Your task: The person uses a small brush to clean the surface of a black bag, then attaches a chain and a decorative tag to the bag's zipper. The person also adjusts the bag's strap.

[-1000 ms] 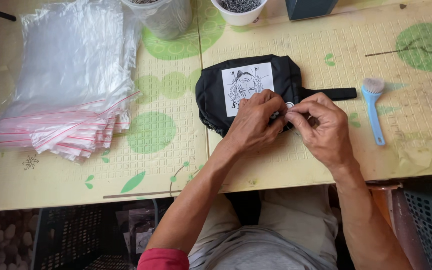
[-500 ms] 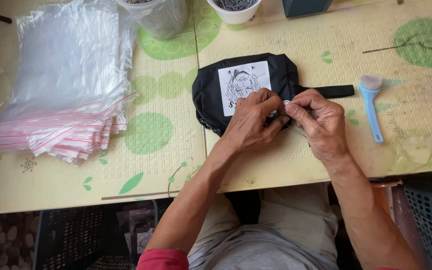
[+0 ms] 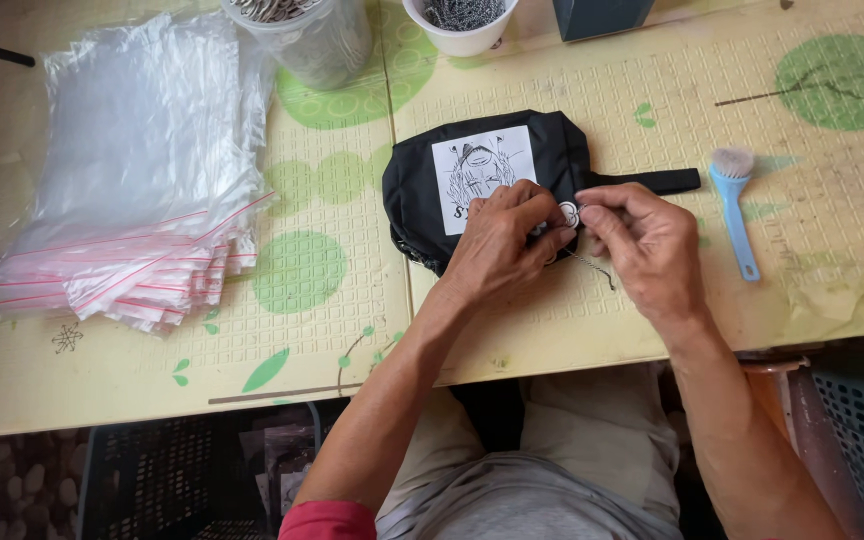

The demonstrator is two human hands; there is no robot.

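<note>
A pale yellow tabletop (image 3: pixel 352 330) patterned with green circles and leaves carries a stack of clear zip bags (image 3: pixel 132 190) at left, a clear plastic jar (image 3: pixel 317 35), a white cup (image 3: pixel 464 25) of metal chains, and a blue brush (image 3: pixel 734 200) at right. A black pouch (image 3: pixel 422 185) with a white printed patch lies at centre, partly under the left hand (image 3: pixel 502 245). Both hands meet at its right edge: the left fingers (image 3: pixel 542 222) and the right hand (image 3: pixel 647 245) pinch a small silver ring (image 3: pixel 568 212) between closed fingertips. A thin chain (image 3: pixel 594 270) hangs below.
</note>
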